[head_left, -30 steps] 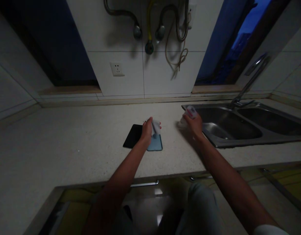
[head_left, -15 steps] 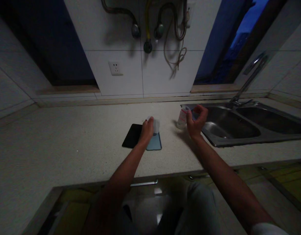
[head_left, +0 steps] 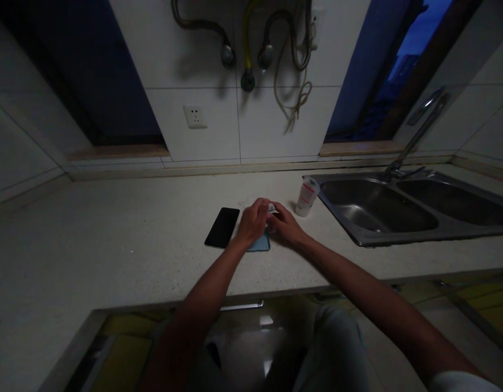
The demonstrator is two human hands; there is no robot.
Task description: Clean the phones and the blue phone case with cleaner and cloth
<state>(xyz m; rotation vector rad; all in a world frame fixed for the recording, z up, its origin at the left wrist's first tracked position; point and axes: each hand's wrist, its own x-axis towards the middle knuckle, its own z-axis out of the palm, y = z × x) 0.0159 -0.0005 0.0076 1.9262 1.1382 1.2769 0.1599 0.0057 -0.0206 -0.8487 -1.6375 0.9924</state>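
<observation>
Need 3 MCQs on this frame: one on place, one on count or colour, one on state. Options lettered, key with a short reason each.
1. Where does the small bottle stand?
A. Inside the sink
B. On the counter beside the sink's left rim
C. On the windowsill

2. How many flat phone-like slabs lie on the counter?
A. One
B. Two
C. Four

3. What is the state of the small white piece?
A. Pinched between both hands
B. Lying alone by the wall socket
C. Floating in the sink

Key: 1 B, the bottle stands upright on the counter just left of the sink. 2 B, a black phone lies flat, and a light-blue one shows under the hands. 3 A, the left hand and right hand meet over the blue slab with the white piece at their fingertips.
</observation>
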